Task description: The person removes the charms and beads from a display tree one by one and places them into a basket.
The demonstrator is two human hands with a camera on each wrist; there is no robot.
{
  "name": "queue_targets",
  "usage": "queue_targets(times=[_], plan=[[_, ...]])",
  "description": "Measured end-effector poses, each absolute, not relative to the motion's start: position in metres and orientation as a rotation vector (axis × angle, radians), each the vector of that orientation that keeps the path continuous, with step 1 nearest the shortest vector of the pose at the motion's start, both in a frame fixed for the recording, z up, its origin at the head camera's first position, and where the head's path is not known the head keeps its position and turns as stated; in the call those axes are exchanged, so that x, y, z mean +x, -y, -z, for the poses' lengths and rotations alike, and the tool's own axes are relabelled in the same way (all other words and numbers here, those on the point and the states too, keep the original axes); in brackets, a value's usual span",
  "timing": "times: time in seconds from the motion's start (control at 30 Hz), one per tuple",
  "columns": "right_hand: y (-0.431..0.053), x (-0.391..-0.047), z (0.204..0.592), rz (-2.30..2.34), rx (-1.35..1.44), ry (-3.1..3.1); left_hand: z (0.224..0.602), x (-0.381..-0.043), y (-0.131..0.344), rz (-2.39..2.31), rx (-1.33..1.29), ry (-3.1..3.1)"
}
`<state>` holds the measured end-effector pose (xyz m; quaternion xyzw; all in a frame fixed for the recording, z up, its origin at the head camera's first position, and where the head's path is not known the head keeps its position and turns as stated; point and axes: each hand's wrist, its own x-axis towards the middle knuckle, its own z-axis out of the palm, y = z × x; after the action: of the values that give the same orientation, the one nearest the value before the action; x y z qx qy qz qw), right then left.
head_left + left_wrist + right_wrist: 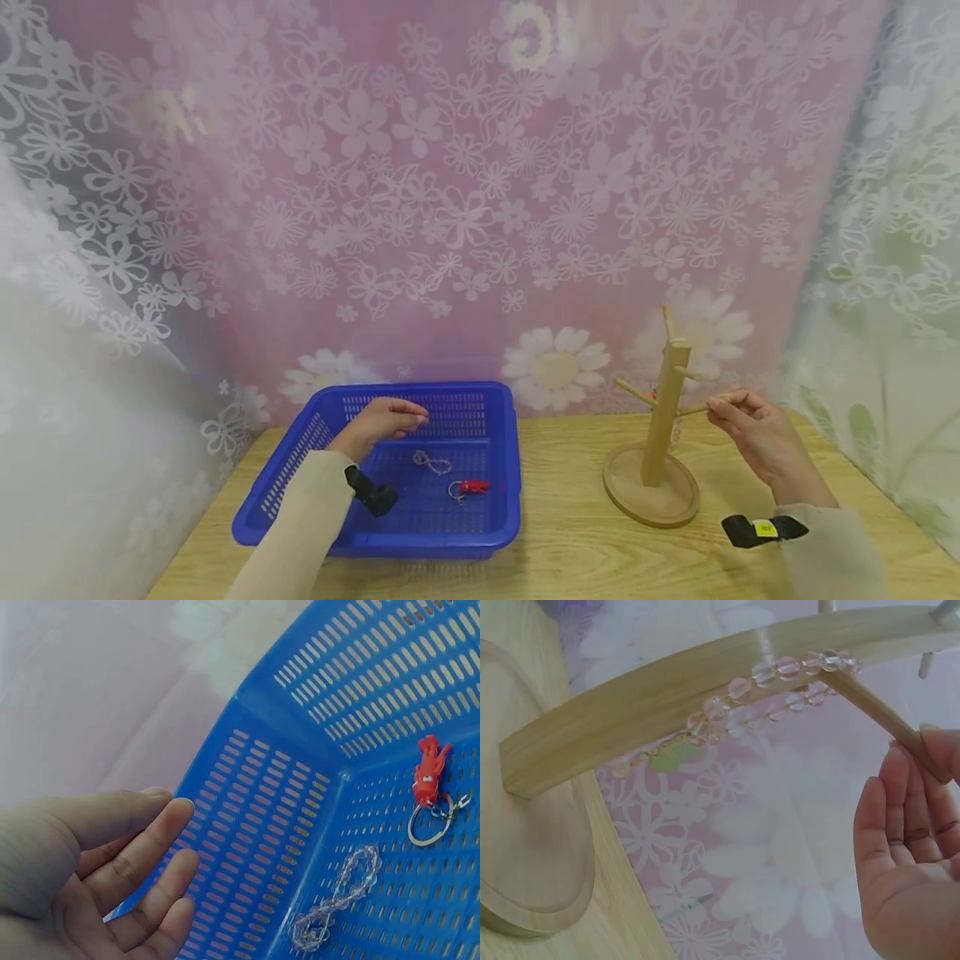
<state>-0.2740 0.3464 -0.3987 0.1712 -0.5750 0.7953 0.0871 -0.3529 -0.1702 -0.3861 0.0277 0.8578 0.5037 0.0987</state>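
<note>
My left hand (384,423) hovers over the blue plastic basket (504,467), fingers loosely bent, with nothing between them. Inside the basket lie a clear-beaded bracelet (369,879) and a red figure keychain (427,774) with a metal ring. To the right, my right hand (763,440) pinches the outer end of a wooden peg (874,706) on an upright wooden stand (662,425). From that peg, close to the post, hangs a loop of pink and clear beads (739,690) with a pale green charm (675,754).
The stand's round base (622,500) rests on the wood-grain table (562,525), right of the basket. More pegs stick out from the post, one of them (636,392) toward the left. A small red item shows partly behind the post. A flowered curtain (450,208) hangs behind.
</note>
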Motion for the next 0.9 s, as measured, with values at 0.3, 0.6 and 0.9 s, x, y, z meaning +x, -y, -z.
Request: queue_targets(times=[0.3,0.6,0.9], plan=[[-0.337,-0.268,0.402,-2.305,0.504,1.655,0.385,-0.349,0.168,-1.519,0.096,-2.497],[-0.325,-0.26,0.401,-2.217,0.404,1.669,0.379,-0.342,0.163,-1.553,0.127,-2.501],[-0.319,-0.254,0.395,-1.957,0.149,1.962,0.374,-0.339,0.155,-1.592,0.234,-2.481]])
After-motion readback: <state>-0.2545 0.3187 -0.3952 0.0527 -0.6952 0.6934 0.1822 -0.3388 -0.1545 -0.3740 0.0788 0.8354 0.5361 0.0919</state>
